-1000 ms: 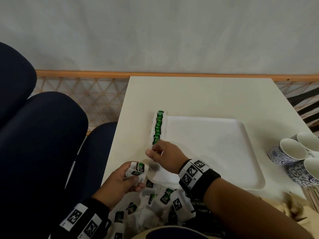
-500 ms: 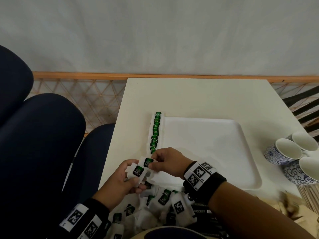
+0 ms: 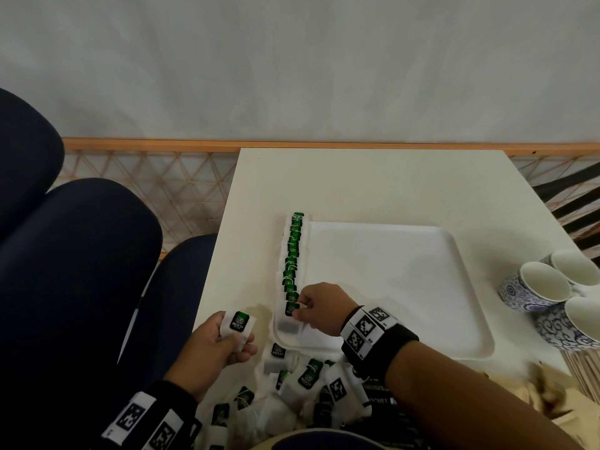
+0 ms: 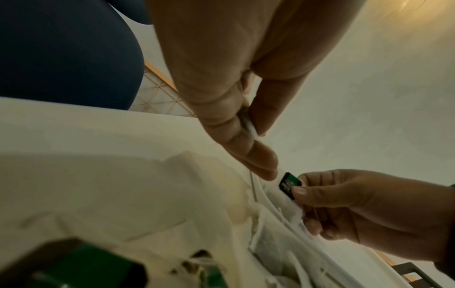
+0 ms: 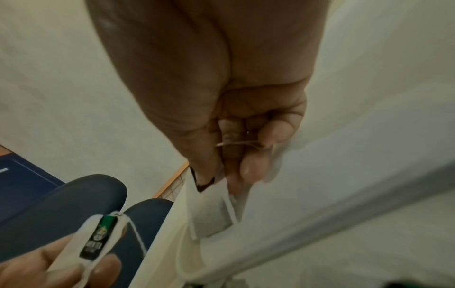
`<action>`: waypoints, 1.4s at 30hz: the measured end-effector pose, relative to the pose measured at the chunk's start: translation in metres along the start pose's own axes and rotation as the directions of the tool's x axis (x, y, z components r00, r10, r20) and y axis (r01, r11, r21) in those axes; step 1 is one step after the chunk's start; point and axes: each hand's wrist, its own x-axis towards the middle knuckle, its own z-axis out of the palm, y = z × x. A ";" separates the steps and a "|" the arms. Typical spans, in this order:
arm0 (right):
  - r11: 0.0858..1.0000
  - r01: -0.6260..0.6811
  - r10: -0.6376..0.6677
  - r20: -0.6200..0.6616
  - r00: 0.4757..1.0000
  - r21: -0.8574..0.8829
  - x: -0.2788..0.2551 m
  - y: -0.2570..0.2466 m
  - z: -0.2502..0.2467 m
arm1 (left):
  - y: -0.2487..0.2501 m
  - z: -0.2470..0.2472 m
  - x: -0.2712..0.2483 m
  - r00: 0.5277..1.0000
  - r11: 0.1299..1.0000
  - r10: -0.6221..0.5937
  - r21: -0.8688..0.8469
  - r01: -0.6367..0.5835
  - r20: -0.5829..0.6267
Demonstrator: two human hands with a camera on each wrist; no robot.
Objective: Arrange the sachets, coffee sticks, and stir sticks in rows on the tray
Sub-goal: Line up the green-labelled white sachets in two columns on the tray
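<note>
One row only is laid so far, and it is not yet finished. From the head view, a line of green-tagged sachets (image 3: pixel 293 254) runs down the left edge of the white tray (image 3: pixel 406 287), which sits on the counter (image 3: pixel 373 183). The right hand (image 3: pixel 319 308) pinches a sachet at the near end of that row, low on the tray, seemingly setting it in place. The left hand (image 3: pixel 216 344) holds another sachet (image 3: pixel 238 324) just off the tray's near-left corner, fingers curled round it. A loose pile (image 3: pixel 292 394) of sachets lies at the near counter edge, so plenty remains. Most of the tray is bare. Pale wooden sticks (image 3: pixel 581 368), probably the stir sticks, lie off at the right beside patterned cups (image 3: pixel 545 287); none are on the tray. Coffee sticks I cannot pick out with certainty.

The left wrist view shows the left fingers (image 4: pixel 246 148) closed on white sachet paper, and the right hand (image 4: pixel 344 204) pinching a green tag (image 4: pixel 290 185) at the tray rim.

The right wrist view shows the right fingers (image 5: pixel 251 167) pinched on a tag and bag hanging over the tray, the left hand's sachet (image 5: pixel 98 237) waiting below.

I judge the task at an early stage.
</note>
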 end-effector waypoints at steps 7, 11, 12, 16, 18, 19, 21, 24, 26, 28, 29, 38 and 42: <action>0.995 -0.055 0.050 -0.061 0.997 -0.085 0.007 -0.002 0.008 | 0.002 0.007 -0.001 1.000 1.000 -0.028 -0.015 0.028 0.012; 0.995 -0.090 0.085 -0.125 0.988 -0.035 0.005 -0.002 0.009 | 0.007 0.011 0.000 0.999 0.999 -0.033 -0.009 0.033 0.026; 0.996 -0.085 0.085 -0.155 0.984 0.007 0.003 -0.003 0.008 | 0.009 0.012 0.000 0.999 0.999 -0.029 -0.013 0.030 0.035; 0.985 0.092 -0.072 -0.134 0.988 0.149 -0.005 -0.013 0.001 | 0.018 0.018 -0.001 0.997 1.000 -0.003 -0.007 0.003 0.078; 0.961 0.150 -0.144 -0.044 0.989 0.231 -0.009 -0.021 -0.001 | 0.022 0.023 -0.001 0.995 1.000 -0.003 0.017 0.001 0.099; 0.954 0.170 -0.170 -0.019 0.985 0.248 -0.011 -0.023 -0.001 | 0.023 0.025 0.000 0.994 1.000 -0.003 0.029 0.000 0.107; 0.950 0.209 -0.209 -0.028 0.978 0.233 -0.013 -0.024 -0.002 | 0.025 0.030 0.001 0.993 0.998 0.001 0.058 -0.008 0.120; 0.948 0.202 -0.183 -0.098 0.978 0.247 -0.014 -0.022 -0.007 | 0.022 0.029 0.004 0.995 0.984 0.043 0.169 -0.057 0.085; 0.958 0.167 -0.139 -0.133 0.981 0.232 -0.015 -0.017 -0.010 | 0.017 0.024 0.007 0.996 0.947 0.090 0.307 -0.094 0.025; 0.976 0.137 -0.120 -0.105 0.987 0.172 -0.016 -0.011 -0.012 | 0.011 0.018 0.010 0.993 0.882 0.114 0.463 -0.090 -0.025; 0.981 0.128 -0.120 -0.065 0.991 0.146 -0.017 -0.009 -0.012 | 0.009 0.015 0.011 0.993 0.850 0.111 0.522 -0.076 -0.035; 0.995 0.059 -0.062 -0.037 0.997 -0.080 -0.008 -0.004 0.008 | -0.004 0.014 0.013 0.998 0.618 -0.022 0.785 -0.031 0.057; 0.998 0.039 -0.044 -0.086 0.995 -0.053 -0.006 0.000 0.014 | -0.003 0.021 0.013 0.998 0.572 -0.034 0.820 -0.029 0.059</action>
